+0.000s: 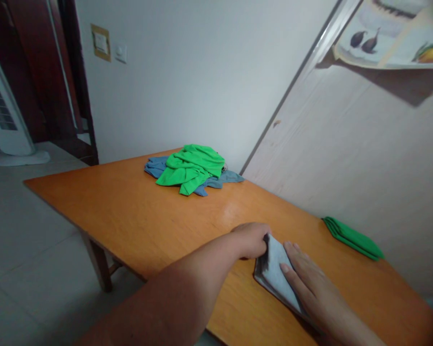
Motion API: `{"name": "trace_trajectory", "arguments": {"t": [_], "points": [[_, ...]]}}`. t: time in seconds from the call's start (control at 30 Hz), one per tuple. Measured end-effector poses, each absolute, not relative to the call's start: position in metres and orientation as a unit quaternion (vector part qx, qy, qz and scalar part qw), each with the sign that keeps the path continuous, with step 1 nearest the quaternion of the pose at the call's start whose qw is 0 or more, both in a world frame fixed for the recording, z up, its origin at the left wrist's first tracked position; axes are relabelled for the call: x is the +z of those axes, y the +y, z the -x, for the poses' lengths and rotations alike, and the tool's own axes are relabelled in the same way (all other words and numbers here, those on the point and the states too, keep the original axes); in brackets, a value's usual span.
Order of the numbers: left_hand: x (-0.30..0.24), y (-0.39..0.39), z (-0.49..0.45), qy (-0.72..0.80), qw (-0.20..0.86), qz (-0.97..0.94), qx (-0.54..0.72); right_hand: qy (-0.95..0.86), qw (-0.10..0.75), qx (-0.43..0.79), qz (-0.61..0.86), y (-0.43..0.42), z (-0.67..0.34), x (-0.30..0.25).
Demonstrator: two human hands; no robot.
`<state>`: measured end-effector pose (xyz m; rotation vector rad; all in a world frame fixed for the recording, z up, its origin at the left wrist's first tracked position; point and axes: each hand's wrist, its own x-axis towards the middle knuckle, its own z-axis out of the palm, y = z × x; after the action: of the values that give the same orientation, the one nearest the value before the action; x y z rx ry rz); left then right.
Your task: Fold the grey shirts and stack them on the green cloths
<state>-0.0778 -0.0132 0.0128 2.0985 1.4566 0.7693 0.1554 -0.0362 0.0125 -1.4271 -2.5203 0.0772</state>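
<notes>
A light grey-blue folded cloth (277,262), stacked in layers with a darker underside, lies on the wooden table close to me. My left hand (251,240) is closed at its far left corner, the fingers curled around the edge; the fingertips are partly hidden. Flat across the top of the cloth rests my right hand (308,276), fingers stretched out and pointing away from me. The near end of the cloth disappears under my right hand and wrist.
On the orange-brown table (130,206), a loose heap of a bright green garment (197,163) over blue cloth (155,166) lies at the back. A folded green cloth (353,238) sits by the right wall. A white tower fan (10,110) stands on the floor at left.
</notes>
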Motion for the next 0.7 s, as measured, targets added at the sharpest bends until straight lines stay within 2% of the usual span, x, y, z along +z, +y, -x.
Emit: {"name": "trace_trajectory", "arguments": {"t": [0.13,0.37,0.7], "points": [[0.0081,-0.0096,0.0809,0.511,0.276,-0.763,0.284,-0.865,0.124,0.026,0.485,-0.0381,-0.1535,0.0141],[0.0079,-0.0143,0.0773,0.541,0.205,-0.759,0.300,-0.870,0.110,0.017,0.481,-0.0397,-0.1492,0.0185],[0.0040,-0.0077,0.0813,0.515,0.243,-0.763,0.306,-0.874,0.103,0.016,0.474,-0.0404,-0.1477,0.0204]]}}
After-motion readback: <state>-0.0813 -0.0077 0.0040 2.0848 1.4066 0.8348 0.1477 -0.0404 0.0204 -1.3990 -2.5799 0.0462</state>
